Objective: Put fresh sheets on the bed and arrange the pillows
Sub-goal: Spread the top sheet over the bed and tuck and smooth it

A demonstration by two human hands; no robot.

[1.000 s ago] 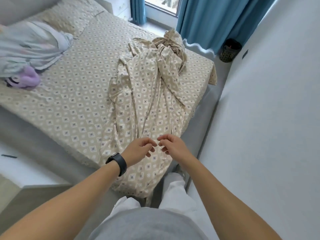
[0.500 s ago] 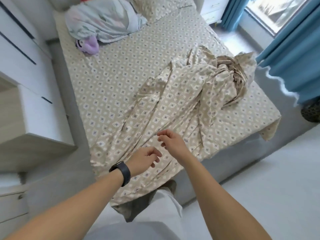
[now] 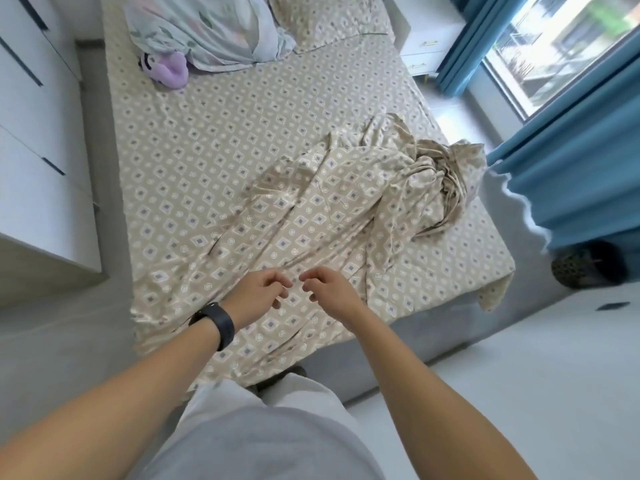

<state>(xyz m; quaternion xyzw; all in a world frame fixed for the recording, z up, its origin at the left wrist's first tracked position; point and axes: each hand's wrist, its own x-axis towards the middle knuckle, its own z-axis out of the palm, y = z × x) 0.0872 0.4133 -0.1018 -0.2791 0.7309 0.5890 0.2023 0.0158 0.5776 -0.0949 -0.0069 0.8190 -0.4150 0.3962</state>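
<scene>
While you stand at the foot of the bed (image 3: 242,140), lower centre of frame, both hands hang over the loose sheet (image 3: 311,220). Left hand (image 3: 254,294): fingers loosely curled, nothing in them. Right hand (image 3: 330,289): same, fingers half bent, no fabric pinched that I can make out. Fingertips of the two hands sit near each other, apart.

Loose sheet: patterned beige, lies rumpled from the foot edge diagonally toward the right of frame, bunched into a twisted knot near the blue curtain (image 3: 571,174). A sheet of the same pattern already covers the mattress beneath it. Pillow (image 3: 329,19) in matching print at upper centre; a pale floral bundle (image 3: 207,32) and a purple plush toy (image 3: 169,65) at upper left.

Step in hand, as judged: spreading the top sheet, early. Pillows not yet arranged.

Next move calls for: take the near hem in both hands, set them wide apart, lift and shake so the twisted end opens out. Watch that the bunched end does not slide off the right edge.
</scene>
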